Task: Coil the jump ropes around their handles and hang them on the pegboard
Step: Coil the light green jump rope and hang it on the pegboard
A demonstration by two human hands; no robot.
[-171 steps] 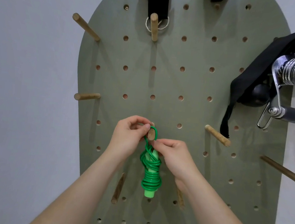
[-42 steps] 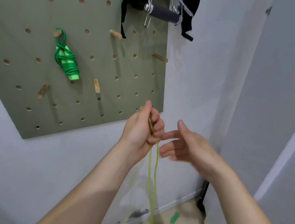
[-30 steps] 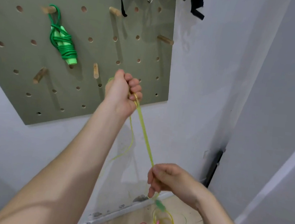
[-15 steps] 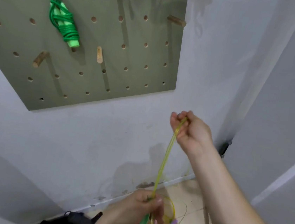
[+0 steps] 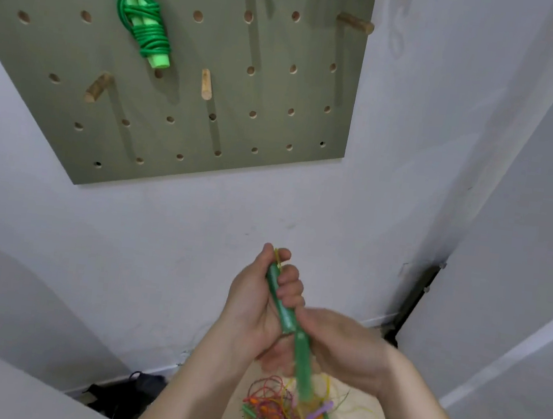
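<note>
My left hand (image 5: 252, 304) is closed around a dark green handle (image 5: 280, 301) of a thin yellow jump rope, held upright below the pegboard (image 5: 270, 36). A bit of yellow cord (image 5: 277, 256) sticks out above my fist. My right hand (image 5: 347, 350) is blurred and wraps against a second green handle (image 5: 302, 367) just below the first. A bright green jump rope (image 5: 144, 27), coiled round its handles, hangs from a peg at the board's upper left.
A tangle of coloured jump ropes (image 5: 283, 413) lies on the cream floor beneath my hands. Wooden pegs (image 5: 206, 84) stick out of the olive board, one (image 5: 355, 22) at its right edge. A dark bag (image 5: 129, 396) sits by the wall. A white door (image 5: 523, 237) stands at the right.
My right hand came down from holding the yellow cord high. My left hand rose with the green handle. Both hands now meet at the two handles; the view tilted down.
</note>
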